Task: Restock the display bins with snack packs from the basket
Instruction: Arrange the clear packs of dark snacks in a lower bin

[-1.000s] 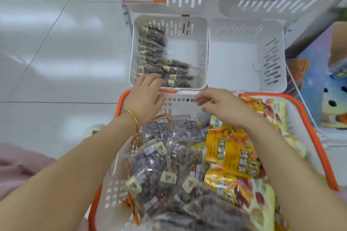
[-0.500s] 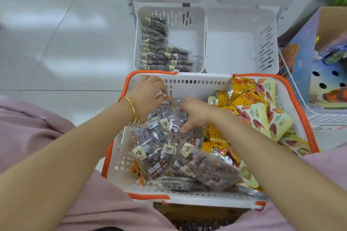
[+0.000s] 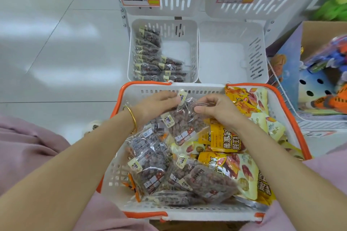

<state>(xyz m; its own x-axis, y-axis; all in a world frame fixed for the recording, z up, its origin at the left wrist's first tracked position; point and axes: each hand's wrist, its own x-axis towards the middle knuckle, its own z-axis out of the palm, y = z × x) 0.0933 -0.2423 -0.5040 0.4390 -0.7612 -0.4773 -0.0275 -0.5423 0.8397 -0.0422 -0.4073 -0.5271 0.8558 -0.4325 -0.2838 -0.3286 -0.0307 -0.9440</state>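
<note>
Left hand (image 3: 155,104) pinches the top label corner of the clear snack pack (image 3: 187,124); right hand (image 3: 217,110) pinches its opposite top corner, fingers curled. The pack hangs between and below both grips, inside the basket (image 3: 187,90). The part-filled display bin (image 3: 194,52) stands just beyond the hands.

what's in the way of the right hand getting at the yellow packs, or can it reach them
Probably yes: the yellow packs lie uncovered beside the right hand, though it and the left hand pinch a clear pack, so it must let go first.
</note>
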